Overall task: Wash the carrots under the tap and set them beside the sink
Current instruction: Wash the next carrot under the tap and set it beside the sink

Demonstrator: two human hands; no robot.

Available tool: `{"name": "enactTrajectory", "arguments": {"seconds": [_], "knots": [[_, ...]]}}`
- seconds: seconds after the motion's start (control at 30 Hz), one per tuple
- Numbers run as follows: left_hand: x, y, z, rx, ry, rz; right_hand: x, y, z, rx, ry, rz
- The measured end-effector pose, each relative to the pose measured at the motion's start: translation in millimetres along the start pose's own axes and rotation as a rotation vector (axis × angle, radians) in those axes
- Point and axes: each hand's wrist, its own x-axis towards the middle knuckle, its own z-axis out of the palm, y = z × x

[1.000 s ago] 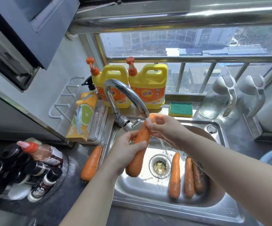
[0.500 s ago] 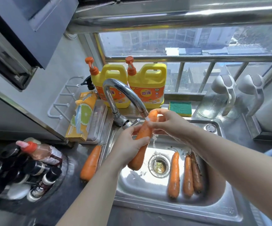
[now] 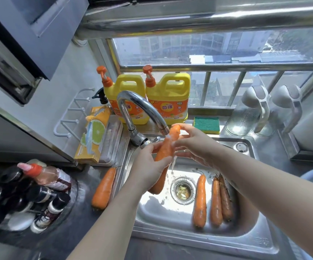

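Five carrots in all, and one is under the water. Over the last second the held carrot [image 3: 166, 149] has been lifted slightly, so its upper end now sits at the mouth of the tap [image 3: 142, 107] and the stream runs down it. The left hand [image 3: 148, 166] is wrapped round its middle. The right hand [image 3: 195, 145] has slid up and pinches the top end between thumb and fingertips. That reads as rinsing in mid-course, so this one is not ready to set down.

One carrot beside the sink [image 3: 104, 187] lies on the surface [image 3: 88, 218] just left of the sink [image 3: 245, 239], probably finished. Three carrots wait in the basin right of the drain: [image 3: 200, 201], [image 3: 216, 201], [image 3: 226, 199]. The two furthest right look dirty. Two yellow jugs [image 3: 127, 98] [image 3: 170, 98] and one sponge [image 3: 206, 125] stand behind.
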Motion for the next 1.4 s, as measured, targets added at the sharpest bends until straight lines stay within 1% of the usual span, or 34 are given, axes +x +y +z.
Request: {"name": "enactTrajectory", "arguments": {"seconds": [0.23, 0.43, 0.57, 0.63, 0.77, 0.83, 0.9, 0.97, 1.07, 1.13, 1.2, 1.3, 1.4], "knots": [[-0.8, -1.7, 0.7, 0.034, 0.035, -0.006, 3.3, 2.9, 7.0, 0.022, 0.043, 0.007], [-0.9, -2.9, -1.3, 0.036, 0.019, -0.005, 5.0, 6.9, 2.7, 0.045, -0.015, 0.013], [-1.3, -4.0, 3.4, 0.079, 0.005, 0.024, 4.5, 11.7, 5.0, 0.049, 0.077, -0.040], [-0.5, -4.9, 2.6, 0.063, 0.004, 0.011, 4.0, 11.5, 5.0, 0.033, 0.060, -0.051], [0.9, -11.8, -0.8, -0.008, -0.025, -0.039, 1.3, 11.9, -3.6, 0.017, -0.052, -0.019], [0.3, -15.6, 1.7, -0.012, -0.036, -0.039, 1.7, 15.7, -3.1, -0.029, -0.032, -0.025], [-0.1, -18.0, 5.9, -0.014, -0.044, -0.041, 2.7, 20.3, 1.1, -0.107, 0.058, -0.056], [-0.5, -19.8, 7.0, -0.039, -0.057, -0.052, 3.0, 21.9, 2.9, -0.113, 0.118, -0.094], [1.2, -25.3, 3.2, -0.083, -0.081, -0.078, 2.3, 21.0, -1.7, -0.030, 0.031, -0.070], [2.1, -30.5, 1.4, -0.114, -0.090, -0.097, 1.4, 21.7, -1.8, -0.025, -0.037, -0.046], [2.5, -33.6, 1.1, -0.139, -0.093, -0.103, 2.5, 26.1, 2.8, -0.065, -0.022, -0.060], [3.3, -33.8, 1.3, -0.132, -0.118, -0.087, 3.5, 29.1, 5.6, -0.103, 0.063, -0.099], [6.5, -34.5, -0.6, -0.147, -0.126, -0.090, 4.2, 30.5, 3.3, -0.072, 0.059, -0.085]]}}
